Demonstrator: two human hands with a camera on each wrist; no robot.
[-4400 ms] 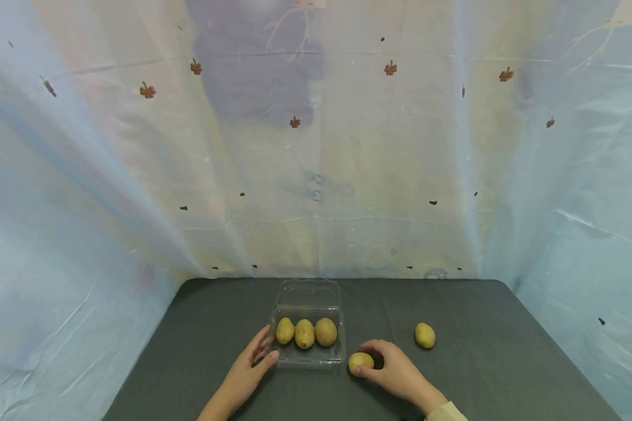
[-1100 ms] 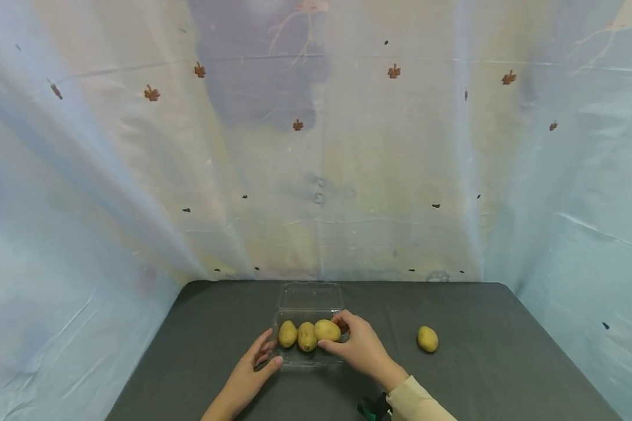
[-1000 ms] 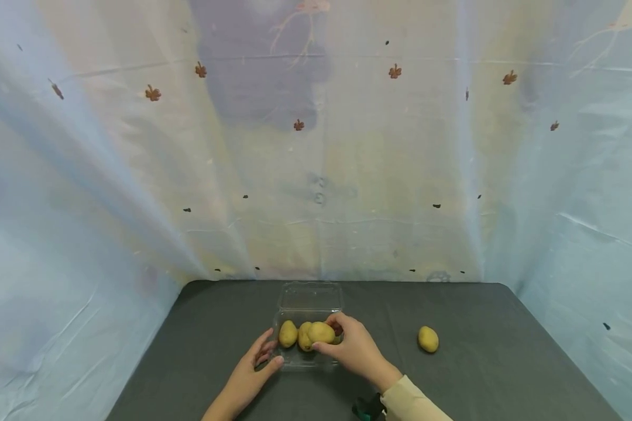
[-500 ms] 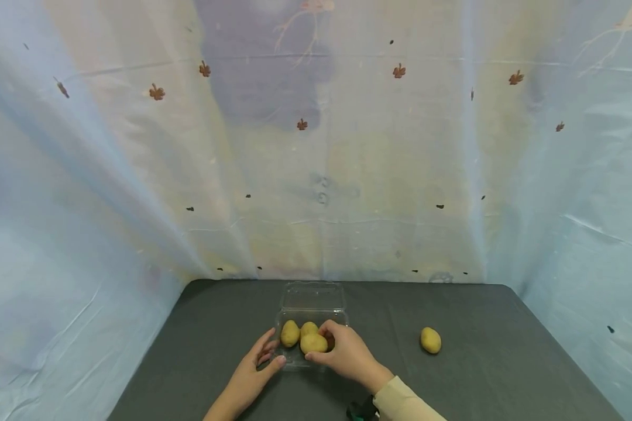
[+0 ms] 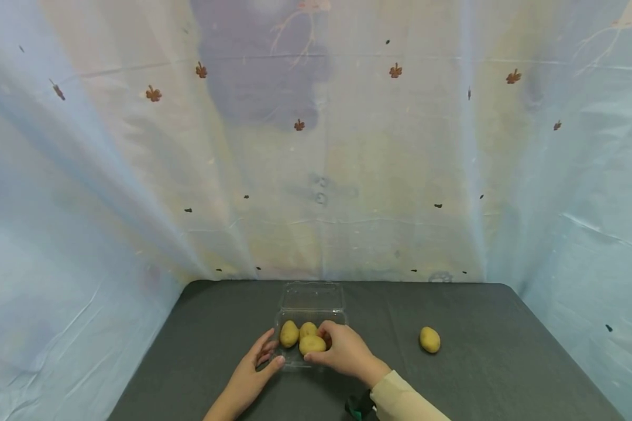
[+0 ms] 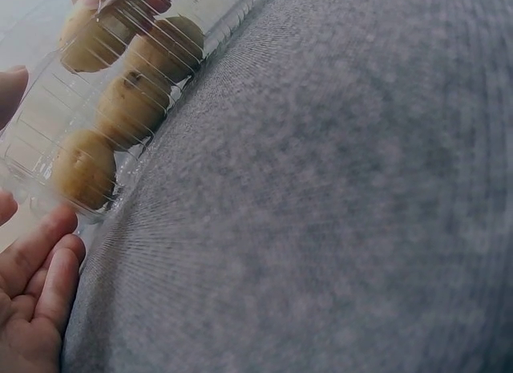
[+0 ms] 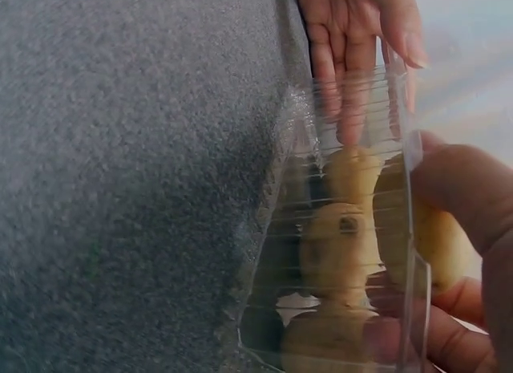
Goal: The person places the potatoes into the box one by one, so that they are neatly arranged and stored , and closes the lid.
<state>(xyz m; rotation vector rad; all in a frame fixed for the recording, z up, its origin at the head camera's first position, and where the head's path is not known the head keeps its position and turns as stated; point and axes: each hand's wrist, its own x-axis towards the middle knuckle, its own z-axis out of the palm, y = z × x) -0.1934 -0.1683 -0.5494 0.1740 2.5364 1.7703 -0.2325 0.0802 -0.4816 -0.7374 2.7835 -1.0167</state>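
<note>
My right hand (image 5: 342,349) pinches a yellow potato (image 5: 312,345) between thumb and fingers, over the near part of a clear plastic clamshell box (image 5: 313,297) whose lid is folded back. Under and behind it, a left potato (image 5: 289,334) and a middle potato (image 5: 308,329) lie in the box. A third potato (image 6: 170,48), hidden by my right hand in the head view, shows through the wall in the left wrist view. My left hand (image 5: 250,373) is at the box's left side, fingers loosely extended and fingertips (image 6: 60,219) right at the wall.
A single loose potato (image 5: 429,340) lies to the right on the dark grey table (image 5: 484,374). A patterned curtain (image 5: 316,175) hangs behind the table and along both sides. A dark band (image 5: 359,406) sits near the right sleeve (image 5: 402,400).
My right hand picked up the potato from right of the box, carried it over the box, then moved it left and nearer. The left hand stays at the box's side.
</note>
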